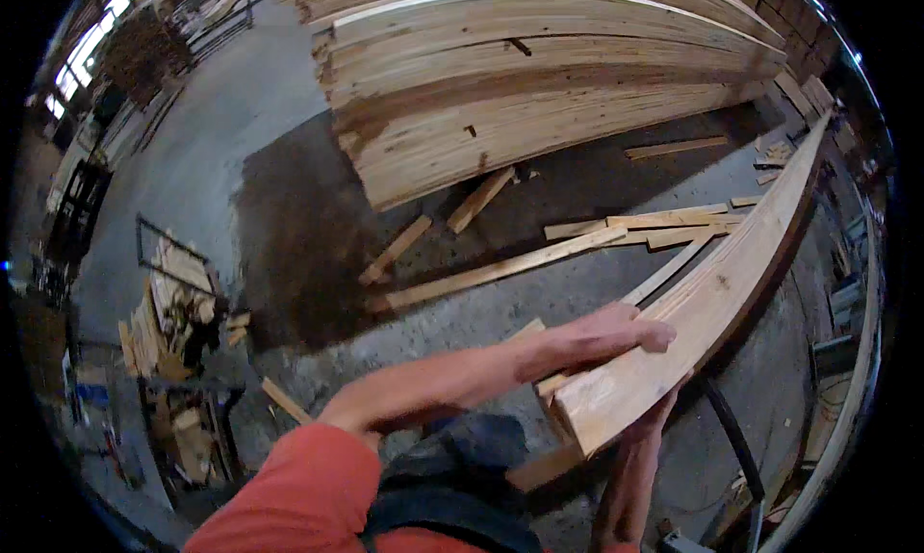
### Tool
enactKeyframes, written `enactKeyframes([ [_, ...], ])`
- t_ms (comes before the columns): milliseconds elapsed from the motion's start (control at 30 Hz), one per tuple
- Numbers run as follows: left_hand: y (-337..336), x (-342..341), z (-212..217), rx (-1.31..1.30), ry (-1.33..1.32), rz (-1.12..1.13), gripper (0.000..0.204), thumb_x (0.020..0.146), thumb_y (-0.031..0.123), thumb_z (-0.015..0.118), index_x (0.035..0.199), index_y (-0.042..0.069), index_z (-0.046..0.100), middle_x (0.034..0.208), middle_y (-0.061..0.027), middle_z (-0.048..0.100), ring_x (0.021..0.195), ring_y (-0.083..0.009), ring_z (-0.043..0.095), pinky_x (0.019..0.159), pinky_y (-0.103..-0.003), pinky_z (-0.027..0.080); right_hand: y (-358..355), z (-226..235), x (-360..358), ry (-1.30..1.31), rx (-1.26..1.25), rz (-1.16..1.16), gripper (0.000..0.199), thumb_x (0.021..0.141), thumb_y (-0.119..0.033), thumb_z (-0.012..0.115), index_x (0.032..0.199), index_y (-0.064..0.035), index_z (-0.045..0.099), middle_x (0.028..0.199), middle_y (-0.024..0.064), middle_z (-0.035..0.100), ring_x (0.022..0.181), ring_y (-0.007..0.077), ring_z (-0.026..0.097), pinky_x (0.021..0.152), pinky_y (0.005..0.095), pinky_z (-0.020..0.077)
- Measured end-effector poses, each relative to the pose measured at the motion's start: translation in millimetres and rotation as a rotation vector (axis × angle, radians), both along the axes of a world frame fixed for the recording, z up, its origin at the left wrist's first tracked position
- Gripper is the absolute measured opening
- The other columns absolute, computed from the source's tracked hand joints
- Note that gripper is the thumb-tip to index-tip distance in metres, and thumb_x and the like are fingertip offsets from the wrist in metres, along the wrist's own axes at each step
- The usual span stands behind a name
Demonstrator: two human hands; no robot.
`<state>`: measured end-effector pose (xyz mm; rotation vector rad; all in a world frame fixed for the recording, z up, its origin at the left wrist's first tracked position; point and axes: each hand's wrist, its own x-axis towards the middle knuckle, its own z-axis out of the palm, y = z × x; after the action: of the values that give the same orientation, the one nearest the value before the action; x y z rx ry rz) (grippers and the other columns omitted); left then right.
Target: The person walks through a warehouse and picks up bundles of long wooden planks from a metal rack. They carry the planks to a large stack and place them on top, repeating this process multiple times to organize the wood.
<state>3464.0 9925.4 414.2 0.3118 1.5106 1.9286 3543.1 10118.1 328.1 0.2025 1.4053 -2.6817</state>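
Observation:
A long, pale wooden plank (717,308) runs from in front of my body toward the far right, on top of other boards whose edges show along its left side. Across the plank's left edge lies my left hand (630,332), closed on it, with the thumb side over the top face. My right hand (660,409) grips the opposite edge from the side and below; most of its fingers are hidden under the wood. Between my hands and me is the plank's near end, with a short wooden piece (547,466) beneath it.
A large stack of planks (549,81) stands across the floor ahead. Loose boards (510,264) and offcuts (481,199) lie between it and me. To the left, metal frames hold scrap wood (178,293). A dark hose or bar (733,433) stands near my right.

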Motion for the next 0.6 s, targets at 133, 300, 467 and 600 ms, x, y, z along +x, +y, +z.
enactKeyframes([
  [133, -81.6, -79.8, 13.0, -0.107, -0.025, -0.012, 0.065, 0.082, 0.053, 0.064, 0.113, -0.004, 0.065, 0.106, -0.0125, 0.066, 0.094, -0.0197, 0.062, 0.082, -0.034, 0.048, -88.3, 22.3, -71.3, -0.106, 0.040, -0.042, 0.105, 0.081, -0.083, 0.047, 0.152, -0.0096, 0.025, 0.147, 0.0145, 0.039, 0.133, 0.0315, 0.043, 0.108, 0.0477, 0.0400],
  [300, -146.0, -118.0, 64.9, -0.086, -0.029, -0.049, 0.061, 0.088, 0.051, 0.062, 0.119, -0.002, 0.062, 0.105, -0.0102, 0.065, 0.094, -0.0170, 0.061, 0.082, -0.033, 0.049, -151.1, 48.6, -119.5, -0.110, -0.179, 0.051, 0.099, 0.081, -0.074, 0.058, 0.151, -0.0096, 0.031, 0.147, 0.0101, 0.044, 0.133, 0.0314, 0.045, 0.110, 0.0464, 0.0398],
  [467, -236.0, -172.1, 136.1, -0.184, -0.004, -0.153, 0.055, 0.095, 0.047, 0.056, 0.129, 0.005, 0.056, 0.121, -0.0082, 0.061, 0.112, -0.0174, 0.057, 0.095, -0.032, 0.045, -232.9, 115.2, -191.3, 0.057, -0.276, 0.180, 0.079, 0.088, -0.061, 0.061, 0.145, -0.0106, 0.041, 0.143, 0.0068, 0.050, 0.130, 0.0271, 0.049, 0.107, 0.0463, 0.0415],
  [600, -316.8, -219.3, 195.3, -0.237, 0.133, -0.240, 0.054, 0.096, 0.046, 0.054, 0.131, 0.005, 0.056, 0.123, -0.0087, 0.061, 0.114, -0.0185, 0.056, 0.097, -0.033, 0.044, -298.3, 184.6, -243.3, 0.220, -0.172, 0.250, 0.077, 0.087, -0.057, 0.064, 0.145, -0.0117, 0.043, 0.145, 0.0070, 0.049, 0.133, 0.0268, 0.047, 0.109, 0.0456, 0.0390],
])
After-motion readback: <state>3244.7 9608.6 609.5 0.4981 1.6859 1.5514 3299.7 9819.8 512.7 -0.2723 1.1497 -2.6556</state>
